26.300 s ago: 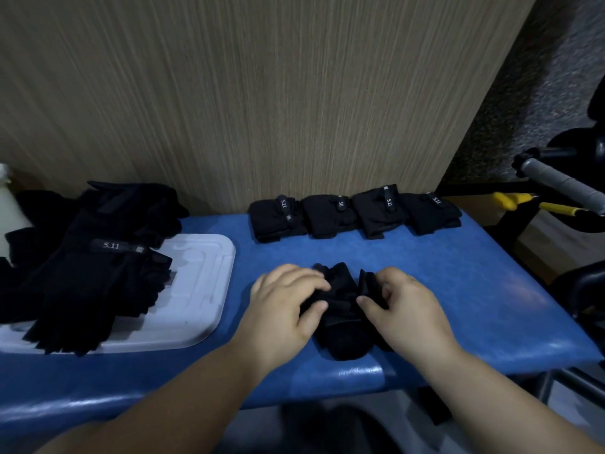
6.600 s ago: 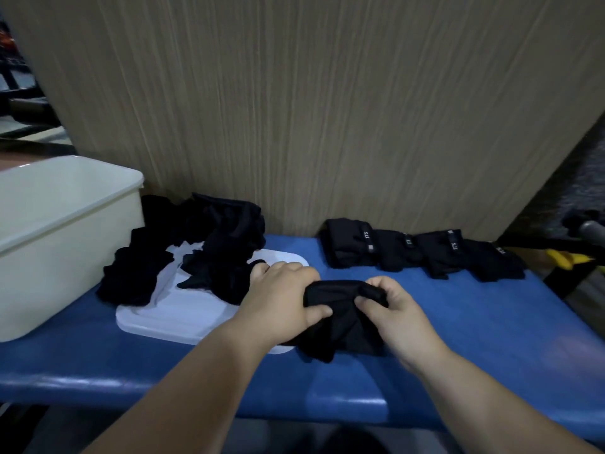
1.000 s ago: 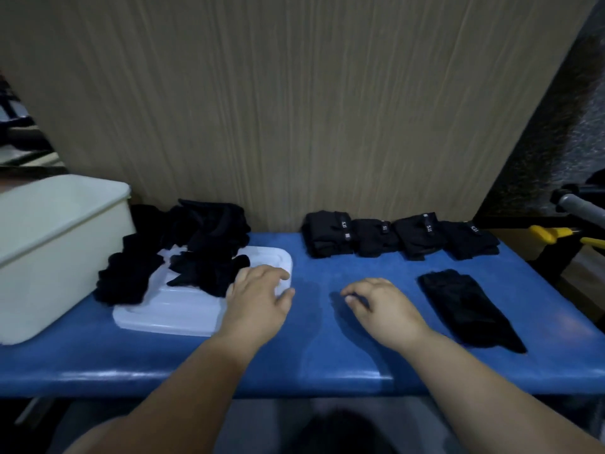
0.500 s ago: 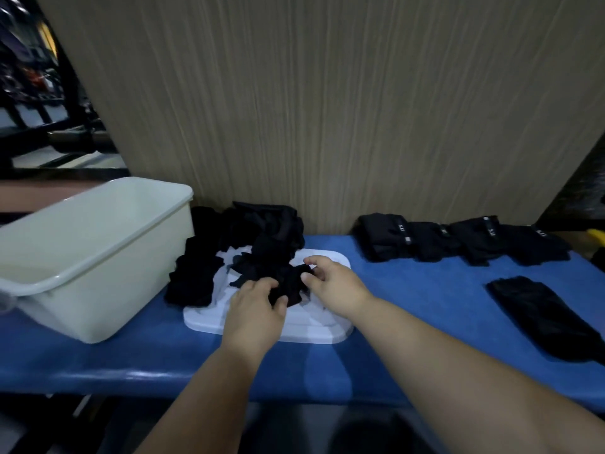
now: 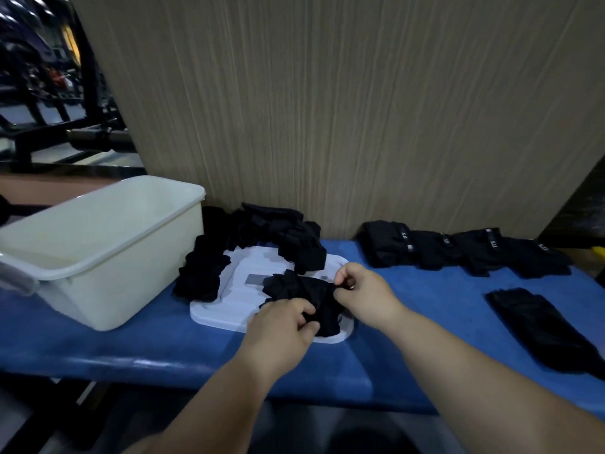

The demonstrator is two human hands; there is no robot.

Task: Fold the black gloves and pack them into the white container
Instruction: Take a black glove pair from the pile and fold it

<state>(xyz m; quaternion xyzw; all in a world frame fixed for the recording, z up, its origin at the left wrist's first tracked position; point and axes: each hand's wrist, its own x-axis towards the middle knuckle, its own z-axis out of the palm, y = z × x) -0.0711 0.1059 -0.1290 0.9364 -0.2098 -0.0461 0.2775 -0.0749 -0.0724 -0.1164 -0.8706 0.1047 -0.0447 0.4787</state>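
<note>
While both hands pinch it, the black glove lies bunched on the white lid, toward the front edge of the table.
Its long axis runs slantwise, with the ragged finger end toward the back left and the other end toward the front right. The left hand has a narrow grip on the near edge, fingers curled round the cloth; the right hand nips the right end just as tightly. Loose gloves heap along the lid's far side. The white container stands at the table's left end, folded gloves line the back edge, and a flat glove lies near the right end.
</note>
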